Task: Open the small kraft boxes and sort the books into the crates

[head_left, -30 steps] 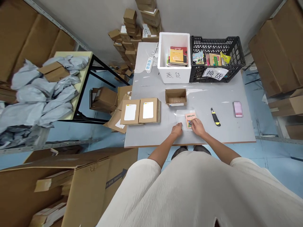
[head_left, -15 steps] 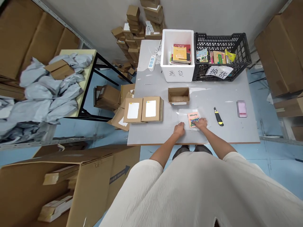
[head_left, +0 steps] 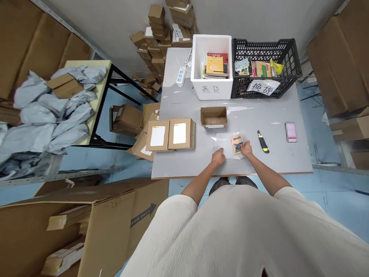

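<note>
A small orange booklet (head_left: 236,143) with a colourful picture lies over a clear plastic sheet (head_left: 224,143) near the table's front edge. The fingers of my right hand (head_left: 246,148) grip the booklet's right edge. At the sheet's lower left, my left hand (head_left: 218,156) rests with its fingers bent together; what they hold, if anything, is too small to tell. An open small cardboard box (head_left: 213,117) sits behind the sheet. To the right of my right hand lies a black and yellow box cutter (head_left: 263,142).
Labelled cardboard boxes (head_left: 179,133) are at the left of the grey table (head_left: 184,165). Behind stand a white bin (head_left: 211,89) and a black crate (head_left: 266,86), both with books. A phone (head_left: 291,132) lies far right. Grey parcels (head_left: 40,127) cover a side table.
The booklet has turned slightly and shifted right relative to the plastic sheet, with my right hand now at its edge. The whole view has shifted a little.
</note>
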{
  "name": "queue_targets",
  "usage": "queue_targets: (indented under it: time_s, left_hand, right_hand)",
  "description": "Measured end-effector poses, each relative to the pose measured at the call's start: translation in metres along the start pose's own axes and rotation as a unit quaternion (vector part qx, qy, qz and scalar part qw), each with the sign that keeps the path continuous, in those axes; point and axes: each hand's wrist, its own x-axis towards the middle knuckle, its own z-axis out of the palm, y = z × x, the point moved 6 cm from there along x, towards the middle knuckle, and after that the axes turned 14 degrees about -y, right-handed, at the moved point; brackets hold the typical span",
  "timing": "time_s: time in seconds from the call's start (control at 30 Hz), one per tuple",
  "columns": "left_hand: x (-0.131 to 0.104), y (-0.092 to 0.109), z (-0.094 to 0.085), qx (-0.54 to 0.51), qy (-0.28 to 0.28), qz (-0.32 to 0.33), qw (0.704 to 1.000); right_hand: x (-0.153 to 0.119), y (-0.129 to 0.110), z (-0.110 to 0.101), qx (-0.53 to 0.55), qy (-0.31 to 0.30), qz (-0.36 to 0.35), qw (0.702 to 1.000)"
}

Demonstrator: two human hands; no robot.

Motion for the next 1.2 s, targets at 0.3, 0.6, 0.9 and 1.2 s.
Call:
queue_targets:
  time_s: [0.3, 0.6, 0.9, 1.2]
  left_hand:
    - [0.043, 0.063, 0.011, -0.105, 0.015, 0.026, 0.994]
    - [0.050, 0.086, 0.019, -0.139, 0.049, 0.023, 0.989]
    - [0.046, 0.101, 0.019, -0.037, 0.036, 0.037, 0.998]
    - [0.026, 0.052, -0.007, -0.028, 0.091, -0.046, 0.994]
  right_hand:
    - [0.002, 0.011, -0.019, 0.098, -0.032, -0.023, 0.994]
    - [0.003, 0.017, -0.027, 0.196, -0.052, -0.042, 0.978]
    - [0.006, 0.020, -0.028, 0.198, -0.048, -0.052, 0.978]
    - [0.011, 0.029, -0.044, 0.164, -0.022, -0.011, 0.986]
